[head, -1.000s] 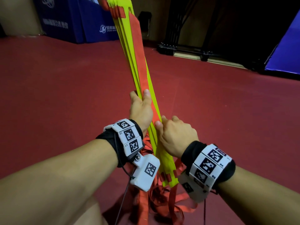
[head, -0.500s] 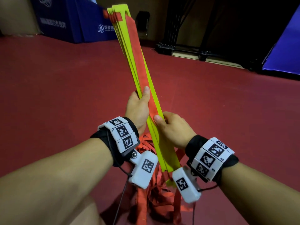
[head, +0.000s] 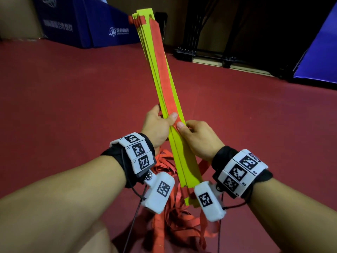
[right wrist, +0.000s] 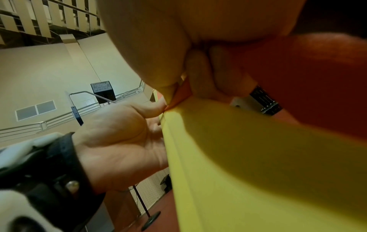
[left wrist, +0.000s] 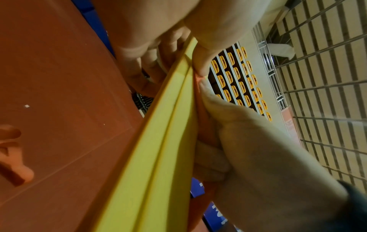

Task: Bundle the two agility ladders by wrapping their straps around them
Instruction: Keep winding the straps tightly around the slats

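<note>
At frame centre, the left hand point(head: 156, 125) grips the stacked yellow rungs point(head: 160, 88); the right hand point(head: 198, 139) pinches the red strap point(head: 164, 73). Wrapping looks barely begun; loose straps point(head: 175, 216) dangle below.

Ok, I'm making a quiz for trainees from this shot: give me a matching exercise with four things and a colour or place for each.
Things:
1. rungs
2. loose straps
3. left hand
4. right hand

Descriptions:
A. red, piled on the floor
B. yellow, stacked, held up
C. grips the stack's right edge
D. grips the stack's left edge

Pairs: 1-B, 2-A, 3-D, 4-C
</note>
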### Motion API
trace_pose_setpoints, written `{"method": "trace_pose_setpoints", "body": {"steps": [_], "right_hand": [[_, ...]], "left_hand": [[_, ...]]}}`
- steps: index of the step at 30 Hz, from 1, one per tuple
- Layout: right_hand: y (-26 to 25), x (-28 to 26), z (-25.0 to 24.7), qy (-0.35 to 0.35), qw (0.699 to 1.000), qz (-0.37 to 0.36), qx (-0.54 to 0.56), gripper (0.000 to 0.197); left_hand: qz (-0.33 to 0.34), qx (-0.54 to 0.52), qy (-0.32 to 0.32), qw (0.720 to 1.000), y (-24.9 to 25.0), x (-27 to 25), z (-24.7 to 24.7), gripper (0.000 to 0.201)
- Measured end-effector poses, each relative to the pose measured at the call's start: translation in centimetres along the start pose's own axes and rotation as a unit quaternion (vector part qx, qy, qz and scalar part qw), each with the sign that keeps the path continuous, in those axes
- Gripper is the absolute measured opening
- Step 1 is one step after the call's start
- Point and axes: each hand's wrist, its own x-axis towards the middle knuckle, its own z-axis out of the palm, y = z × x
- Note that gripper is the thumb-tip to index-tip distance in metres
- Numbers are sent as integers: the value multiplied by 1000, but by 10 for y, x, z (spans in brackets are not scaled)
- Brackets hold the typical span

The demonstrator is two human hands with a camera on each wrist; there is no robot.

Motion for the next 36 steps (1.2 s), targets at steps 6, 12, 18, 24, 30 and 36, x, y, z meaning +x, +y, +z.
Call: {"method": "trace_pose_setpoints", "body": {"steps": [6, 12, 18, 24, 30, 36], "right_hand": [[10, -11, 0, -44, 997, 65, 8, 53], [10, -16, -8, -100, 985, 128, -60, 66], [6, -13, -9, -73, 987, 115, -83, 67], [8, -10, -19, -41, 987, 127, -87, 67], [13, -9, -25, -30, 991, 105, -71, 58], [10, -13, -26, -29, 993, 82, -77, 46]], "left_hand": [[11, -7, 41, 999, 0, 8, -9, 12], [14, -43, 69, 997, 1, 11, -14, 21], [-3, -93, 44, 995, 2, 5, -7, 14], [-94, -136, -51, 985, 4, 3, -9, 98], [-71, -57, -91, 992, 5, -8, -9, 77], [-32, -78, -63, 994, 5, -7, -7, 97]]}}
